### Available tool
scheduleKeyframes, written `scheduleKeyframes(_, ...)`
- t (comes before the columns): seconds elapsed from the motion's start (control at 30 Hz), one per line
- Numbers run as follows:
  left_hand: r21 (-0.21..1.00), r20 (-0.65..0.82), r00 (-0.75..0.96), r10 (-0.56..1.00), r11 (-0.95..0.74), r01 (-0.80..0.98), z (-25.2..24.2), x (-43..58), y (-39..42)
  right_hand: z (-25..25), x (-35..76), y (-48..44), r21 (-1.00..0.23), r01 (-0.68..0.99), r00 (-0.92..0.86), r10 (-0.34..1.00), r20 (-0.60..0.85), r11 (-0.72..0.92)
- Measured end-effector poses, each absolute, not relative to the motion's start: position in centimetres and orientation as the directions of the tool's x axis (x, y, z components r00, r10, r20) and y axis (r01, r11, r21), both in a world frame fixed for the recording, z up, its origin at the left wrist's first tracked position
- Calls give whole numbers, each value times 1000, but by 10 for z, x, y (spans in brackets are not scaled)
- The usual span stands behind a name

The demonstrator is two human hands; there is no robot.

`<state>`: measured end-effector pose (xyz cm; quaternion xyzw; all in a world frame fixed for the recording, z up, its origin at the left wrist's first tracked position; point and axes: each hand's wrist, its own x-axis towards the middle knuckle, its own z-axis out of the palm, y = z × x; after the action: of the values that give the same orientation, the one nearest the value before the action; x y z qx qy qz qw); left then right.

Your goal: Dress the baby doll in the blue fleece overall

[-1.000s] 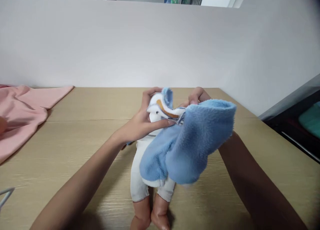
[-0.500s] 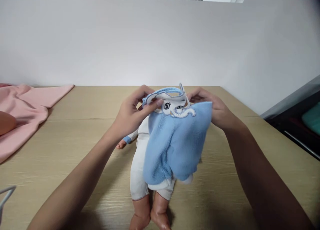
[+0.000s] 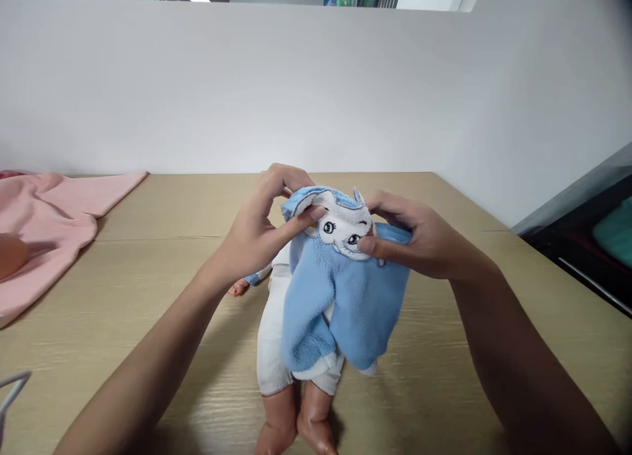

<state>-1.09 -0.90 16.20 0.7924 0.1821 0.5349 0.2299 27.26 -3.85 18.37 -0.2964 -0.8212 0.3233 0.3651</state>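
A blue fleece doll garment [image 3: 368, 303] with white-trimmed ends and an embroidered white animal face hangs between my hands. My left hand [image 3: 269, 221] pinches its upper left edge, thumb on the white patch. On the right, my right hand [image 3: 419, 234] grips the other side, its thumb by an embroidered eye. Beneath the cloth lies a doll [image 3: 276, 330] in white clothes, on its back with its feet toward me. One small doll hand with a blue cuff shows at the left. The garment and my hands hide the doll's head and most of its torso.
A pink cloth [image 3: 64, 224] lies at the left with a rounded orange-brown object [image 3: 12, 254] on it. The wooden table [image 3: 172, 264] meets a white wall [image 3: 237, 86]. A grey bar [image 3: 12, 389] pokes in at lower left; a dark container [image 3: 587, 238] stands at right.
My right thumb has come round to the front of the garment, over the animal face. The face patch now lies flatter, and the fabric's right side has dropped and folded.
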Motion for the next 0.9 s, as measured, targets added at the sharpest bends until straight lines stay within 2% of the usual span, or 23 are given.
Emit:
scheduleKeyframes(0.13, 620, 717, 417, 558, -784, -17, 162, -13, -10, 179, 269, -35, -846, 38, -517, 734, 439, 533)
scheduleKeyframes(0.27, 651, 662, 483, 572, -759, 7, 163, -9, -16, 181, 261, -41, -865, -102, -475, 740, 477, 492)
scheduleKeyframes(0.43, 701, 570, 495, 656, -703, 124, 166, -4, -23, 186, 253, -49, -888, -44, -462, 778, 425, 458)
scheduleKeyframes(0.57, 699, 582, 464, 667, -703, 133, 164, 0, -24, 185, 249, -50, -940, -21, -497, 812, 306, 341)
scheduleKeyframes(0.7, 689, 589, 435, 681, -705, 170, 163, 4, -25, 183, 246, -49, -968, -37, -457, 857, 237, 248)
scheduleKeyframes(0.8, 682, 591, 414, 692, -703, 202, 164, 3, -24, 184, 245, -47, -968, -92, -378, 891, 250, 232)
scheduleKeyframes(0.9, 665, 565, 461, 685, -708, 238, 166, -3, -20, 183, 246, -42, -944, -148, -189, 928, 321, 296)
